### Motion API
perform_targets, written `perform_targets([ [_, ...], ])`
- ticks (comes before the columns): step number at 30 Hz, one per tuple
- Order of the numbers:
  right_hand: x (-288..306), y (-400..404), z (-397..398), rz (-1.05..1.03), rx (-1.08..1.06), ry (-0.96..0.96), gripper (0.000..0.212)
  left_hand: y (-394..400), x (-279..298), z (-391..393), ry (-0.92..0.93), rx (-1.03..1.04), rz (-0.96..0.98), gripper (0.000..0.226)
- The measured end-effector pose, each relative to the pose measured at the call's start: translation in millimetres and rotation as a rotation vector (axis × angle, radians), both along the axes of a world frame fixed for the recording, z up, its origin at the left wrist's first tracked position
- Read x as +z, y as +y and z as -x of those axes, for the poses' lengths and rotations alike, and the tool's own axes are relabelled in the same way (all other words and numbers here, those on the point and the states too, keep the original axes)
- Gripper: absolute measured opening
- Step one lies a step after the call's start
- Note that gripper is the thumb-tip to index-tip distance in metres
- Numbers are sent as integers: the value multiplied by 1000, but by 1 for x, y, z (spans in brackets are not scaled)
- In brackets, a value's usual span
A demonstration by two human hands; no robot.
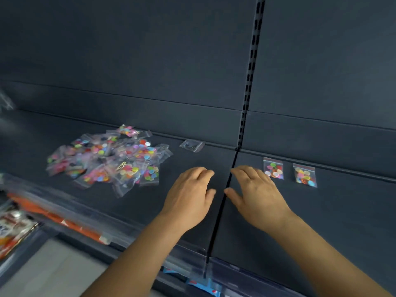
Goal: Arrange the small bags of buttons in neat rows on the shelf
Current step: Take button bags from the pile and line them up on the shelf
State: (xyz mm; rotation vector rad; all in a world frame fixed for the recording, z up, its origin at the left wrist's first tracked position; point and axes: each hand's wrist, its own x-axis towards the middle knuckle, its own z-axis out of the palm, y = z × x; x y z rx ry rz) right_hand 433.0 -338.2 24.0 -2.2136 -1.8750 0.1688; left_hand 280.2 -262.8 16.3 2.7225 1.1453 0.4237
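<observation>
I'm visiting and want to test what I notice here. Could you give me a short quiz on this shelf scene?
1. True or false: the right hand holds a bag.
2. How many bags lie set out singly right of the seam, near the right hand?
3. The loose pile of bags lies on which side of the left hand: A left, B right?

Key: 1 false, both hands are empty and open; 2 two; 3 A.

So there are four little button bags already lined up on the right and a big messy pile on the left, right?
Not four: the head view shows two bags lined up on the right, one beside the other. The messy pile on the left is right.
</observation>
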Motion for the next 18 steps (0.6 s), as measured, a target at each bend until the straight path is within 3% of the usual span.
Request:
perform_targets([
  [8, -6, 63, 103, 3, 108, 53, 58, 53, -2, 124, -47, 171, 15, 48],
  [18, -17, 152, 215, -22, -7, 138, 52, 150, -14, 219, 21, 78, 73, 58],
])
